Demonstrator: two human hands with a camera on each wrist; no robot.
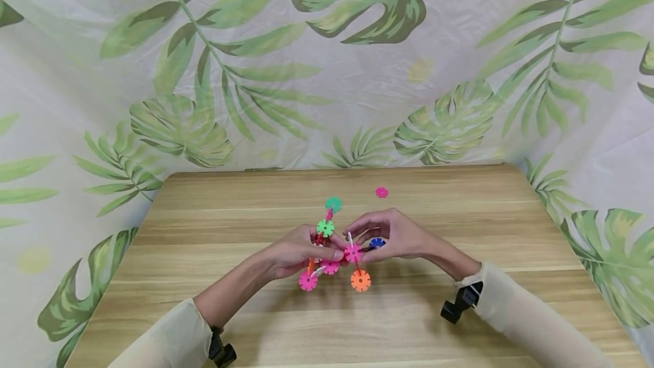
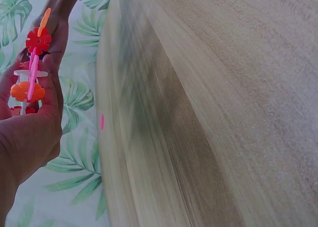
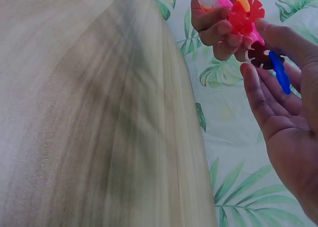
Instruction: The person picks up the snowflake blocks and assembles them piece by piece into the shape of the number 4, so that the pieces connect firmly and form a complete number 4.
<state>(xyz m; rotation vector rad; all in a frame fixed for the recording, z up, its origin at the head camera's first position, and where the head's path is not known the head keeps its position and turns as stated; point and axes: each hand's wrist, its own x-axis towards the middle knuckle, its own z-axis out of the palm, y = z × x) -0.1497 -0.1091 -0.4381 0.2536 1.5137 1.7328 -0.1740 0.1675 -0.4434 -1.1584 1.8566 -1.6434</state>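
Note:
Several slotted plastic snowflake discs are interlocked into a branching chain, held above the table. My left hand (image 1: 293, 251) grips its middle, thumb across it, near a light green disc (image 1: 325, 228) and a teal disc (image 1: 334, 204) at its far end. A magenta disc (image 1: 308, 281) hangs on the near left. My right hand (image 1: 401, 237) curls thumb and fingers about the right end, by a pink disc (image 1: 353, 253). A dark brown disc (image 3: 260, 56) and a blue disc (image 3: 280, 73) lie between its thumb and fingers. An orange disc (image 1: 360, 281) hangs below the pink one.
A loose pink disc (image 1: 381, 192) lies on the wooden table (image 1: 230, 197) beyond the right hand. Behind the table hangs a leaf-patterned cloth (image 1: 347, 84). Black wrist cameras sit at both sleeve cuffs, one at the right cuff (image 1: 462, 300).

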